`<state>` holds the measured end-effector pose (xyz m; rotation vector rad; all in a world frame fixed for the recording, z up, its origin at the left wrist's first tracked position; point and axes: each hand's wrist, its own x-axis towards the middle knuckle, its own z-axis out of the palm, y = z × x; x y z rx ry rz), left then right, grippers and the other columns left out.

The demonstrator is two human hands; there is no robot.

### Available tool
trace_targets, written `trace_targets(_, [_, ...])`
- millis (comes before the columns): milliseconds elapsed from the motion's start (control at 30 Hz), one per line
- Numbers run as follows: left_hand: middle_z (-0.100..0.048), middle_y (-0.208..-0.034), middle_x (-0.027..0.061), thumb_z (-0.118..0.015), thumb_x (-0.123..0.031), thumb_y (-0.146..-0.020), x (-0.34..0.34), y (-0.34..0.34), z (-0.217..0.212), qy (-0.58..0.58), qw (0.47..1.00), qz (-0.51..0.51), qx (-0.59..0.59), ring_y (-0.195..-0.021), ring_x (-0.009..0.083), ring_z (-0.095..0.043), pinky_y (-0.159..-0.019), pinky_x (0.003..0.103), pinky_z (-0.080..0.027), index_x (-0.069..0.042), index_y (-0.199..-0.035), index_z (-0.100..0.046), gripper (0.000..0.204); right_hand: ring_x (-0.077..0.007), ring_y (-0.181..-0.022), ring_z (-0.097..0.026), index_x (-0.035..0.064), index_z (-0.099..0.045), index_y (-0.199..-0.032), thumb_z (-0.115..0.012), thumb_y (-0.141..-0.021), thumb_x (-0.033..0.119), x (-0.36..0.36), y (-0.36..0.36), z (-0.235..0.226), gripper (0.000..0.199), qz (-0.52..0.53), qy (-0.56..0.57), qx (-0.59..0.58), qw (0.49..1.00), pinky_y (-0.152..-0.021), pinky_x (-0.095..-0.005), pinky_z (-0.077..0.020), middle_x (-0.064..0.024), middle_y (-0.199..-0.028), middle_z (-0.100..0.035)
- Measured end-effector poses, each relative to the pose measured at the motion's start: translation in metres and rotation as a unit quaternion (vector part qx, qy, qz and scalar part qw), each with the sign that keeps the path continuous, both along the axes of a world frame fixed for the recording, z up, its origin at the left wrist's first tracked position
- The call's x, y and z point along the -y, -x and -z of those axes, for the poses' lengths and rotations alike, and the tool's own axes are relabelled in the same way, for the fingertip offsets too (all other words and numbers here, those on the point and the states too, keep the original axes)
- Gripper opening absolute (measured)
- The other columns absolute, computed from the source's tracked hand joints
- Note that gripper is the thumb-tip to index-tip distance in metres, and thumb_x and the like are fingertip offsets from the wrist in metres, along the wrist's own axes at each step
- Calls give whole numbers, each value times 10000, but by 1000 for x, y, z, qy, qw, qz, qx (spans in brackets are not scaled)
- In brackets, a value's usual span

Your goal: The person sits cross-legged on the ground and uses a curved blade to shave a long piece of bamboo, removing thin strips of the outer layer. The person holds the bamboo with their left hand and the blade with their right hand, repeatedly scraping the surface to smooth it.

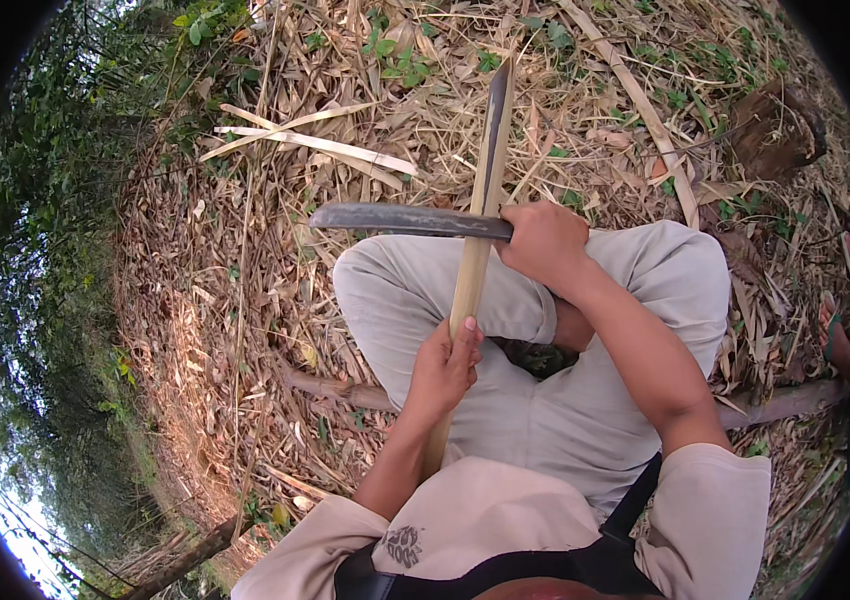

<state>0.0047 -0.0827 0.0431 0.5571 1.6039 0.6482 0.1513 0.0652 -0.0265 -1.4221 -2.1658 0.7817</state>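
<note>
My left hand (pixel 448 365) is closed round the lower part of a long bamboo strip (pixel 473 275), which slants up across my lap with its pointed far end over the leaves. A dark band runs along the far half of the strip. In my right hand (pixel 547 243) is a machete (pixel 385 218); its handle is hidden by my fingers. The dark blade points left and lies across the strip, roughly at right angles, above my knees. Whether the edge has cut into the bamboo, I cannot tell. The strip's near end runs down beside my left forearm.
Several pale split strips (pixel 345 150) lie on dry leaves ahead to the left. A long strip (pixel 645 110) and a wood stump (pixel 777 130) are ahead right. A pole (pixel 795 402) passes beneath my legs. At the right edge another person's foot (pixel 835 325) shows. Bushes (pixel 55 220) stand left.
</note>
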Motion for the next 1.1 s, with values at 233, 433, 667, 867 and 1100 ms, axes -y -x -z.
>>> trace_targets(233, [-441, -680, -26, -496, -383, -1059, -21, -7, -8, -63, 992, 6, -107, -536, 41, -383, -444, 221, -339, -35, -978, -537, 360, -300, -620, -666, 98, -612, -641, -691, -658, 184, 18, 3, 11, 118, -50, -85, -42, 994, -599, -464, -454, -83, -636, -642])
trace_targets(433, [-468, -650, -21, -508, -374, -1056, 27, -3, -14, -11, 999, 18, -35, -525, 42, -403, -470, 231, -352, -25, -1003, -562, 356, -367, -725, -693, 37, -725, -844, -661, -798, 226, -85, -54, 13, 205, 252, 191, -15, 949, -681, -465, -545, -196, -767, -700])
trace_targets(667, [-439, -670, -26, -479, -352, -1070, -14, 11, -17, -40, 999, -34, -4, -488, 36, -344, -431, 205, -305, -48, -1037, -554, 315, -324, -625, -674, 67, -669, -695, -730, -696, 235, 22, 5, -5, 179, -22, -34, 20, 999, -590, -427, -508, -124, -656, -663])
trace_targets(867, [-465, -679, -32, -484, -373, -1065, 12, 1, -2, -71, 986, 46, -143, -494, 18, -360, -430, 205, -304, -53, -964, -544, 341, -329, -653, -688, 79, -640, -649, -739, -673, 230, 9, 4, -8, 182, 18, 57, -13, 998, -609, -441, -516, -109, -656, -665])
trace_targets(1100, [-541, -649, 48, -487, -384, -1059, 19, -2, 3, -51, 984, 57, -162, -581, 106, -482, -543, 299, -417, 15, -962, -566, 418, -329, -689, -696, 81, -685, -697, -700, -731, 240, 22, 1, -4, 163, -76, -44, 11, 996, -625, -450, -535, -119, -676, -678])
